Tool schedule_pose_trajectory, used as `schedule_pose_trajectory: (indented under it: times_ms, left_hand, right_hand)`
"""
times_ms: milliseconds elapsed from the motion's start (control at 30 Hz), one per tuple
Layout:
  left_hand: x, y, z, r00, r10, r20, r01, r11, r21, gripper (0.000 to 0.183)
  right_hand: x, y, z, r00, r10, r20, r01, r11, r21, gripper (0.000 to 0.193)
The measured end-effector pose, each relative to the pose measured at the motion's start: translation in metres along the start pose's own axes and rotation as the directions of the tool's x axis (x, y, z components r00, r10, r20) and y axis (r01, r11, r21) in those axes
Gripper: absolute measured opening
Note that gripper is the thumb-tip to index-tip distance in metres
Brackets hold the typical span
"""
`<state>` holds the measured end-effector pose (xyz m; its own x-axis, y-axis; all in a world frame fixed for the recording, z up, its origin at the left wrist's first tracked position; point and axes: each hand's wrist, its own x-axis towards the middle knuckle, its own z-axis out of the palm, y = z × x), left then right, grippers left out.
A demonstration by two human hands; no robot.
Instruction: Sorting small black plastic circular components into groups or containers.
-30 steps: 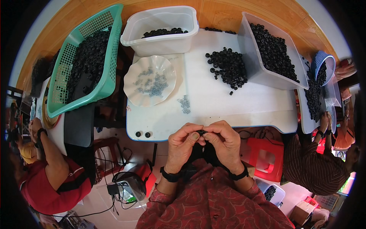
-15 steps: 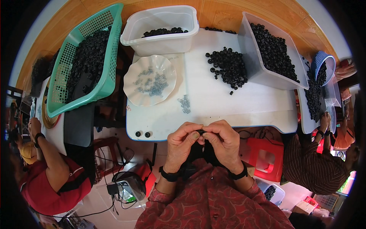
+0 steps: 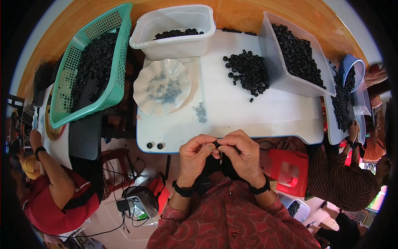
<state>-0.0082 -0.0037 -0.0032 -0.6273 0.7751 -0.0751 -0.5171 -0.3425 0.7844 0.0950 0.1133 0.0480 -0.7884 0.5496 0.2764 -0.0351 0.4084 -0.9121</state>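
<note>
At the near table edge, my left hand (image 3: 196,157) and my right hand (image 3: 241,152) meet and pinch a small round black part (image 3: 217,144) between their fingertips. Most of that part is hidden by the thumbs and fingers. Two black ring-like parts (image 3: 154,145) sit side by side at the table's near left corner. Beyond my hands lies a small patch of tiny clear pieces (image 3: 200,112). More of them rest in a wavy-rimmed white plate (image 3: 139,102) at the left. A loose pile of black parts (image 3: 250,73) spreads over the table's far right.
A white tub (image 3: 174,50) and a grey bin (image 3: 290,81), both with black parts, stand at the back. Left of the table is a green basket (image 3: 118,79) of black parts. A red stool (image 3: 289,166) stands at the right. Co-workers sit on both sides.
My hands stay together on the black part, with only a slight shift of the fingers. At the left, the co-worker's arm has moved a little. A dark-clothed figure shows more at the lower right.
</note>
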Motion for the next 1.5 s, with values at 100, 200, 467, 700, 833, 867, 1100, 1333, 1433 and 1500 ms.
schedule_pose_trajectory:
  times_ms: [100, 200, 467, 700, 833, 867, 1100, 1333, 1433, 1500]
  left_hand:
    - [0.0, 0.0, 0.0, 1.0, 0.021, 0.002, -0.021, 1.0, 0.0, 0.017]
    - [-0.001, -0.001, -0.001, 1.0, 0.017, -0.003, -0.017, 0.999, 0.049, 0.016]
    - [-0.007, 0.001, -0.01, 0.997, -0.07, 0.017, 0.069, 0.997, 0.034, 0.014]
    - [-0.01, -0.004, -0.009, 0.993, -0.112, -0.023, 0.113, 0.989, 0.093, 0.017]
    - [-0.013, 0.001, -0.001, 0.989, -0.138, -0.057, 0.14, 0.99, 0.026, 0.021]
    - [-0.014, 0.002, 0.002, 0.983, -0.167, -0.082, 0.166, 0.986, -0.018, 0.022]
    - [-0.016, 0.001, 0.004, 0.979, -0.183, -0.095, 0.181, 0.983, -0.031, 0.026]
    - [-0.014, -0.001, 0.005, 0.973, -0.213, -0.088, 0.213, 0.977, -0.013, 0.026]
    - [-0.016, -0.001, 0.004, 0.972, -0.213, -0.095, 0.219, 0.974, 0.062, 0.026]
    - [-0.015, -0.001, 0.004, 0.976, -0.2, -0.092, 0.209, 0.972, 0.107, 0.026]
  right_hand:
    - [-0.001, 0.0, 0.0, 1.0, 0.007, 0.0, -0.007, 1.0, -0.007, 0.017]
    - [0.002, 0.002, -0.005, 0.999, -0.018, 0.046, 0.021, 0.997, -0.079, 0.019]
    - [0.003, 0.009, -0.016, 0.973, 0.134, 0.188, -0.148, 0.987, 0.063, 0.017]
    - [0.002, 0.003, -0.01, 0.979, 0.101, 0.176, -0.107, 0.994, 0.024, 0.013]
    - [-0.001, 0.003, -0.008, 0.982, 0.065, 0.175, -0.051, 0.995, -0.082, 0.011]
    - [0.0, 0.002, -0.008, 0.983, 0.01, 0.185, 0.014, 0.992, -0.126, 0.012]
    - [-0.002, 0.0, -0.003, 0.976, -0.071, 0.205, 0.125, 0.956, -0.265, 0.016]
    - [-0.004, 0.001, -0.004, 0.975, -0.069, 0.21, 0.126, 0.953, -0.276, 0.016]
    - [-0.006, 0.003, -0.002, 0.982, -0.012, 0.188, 0.061, 0.965, -0.257, 0.015]
    - [-0.006, 0.001, -0.002, 0.981, 0.0, 0.193, 0.059, 0.951, -0.304, 0.017]
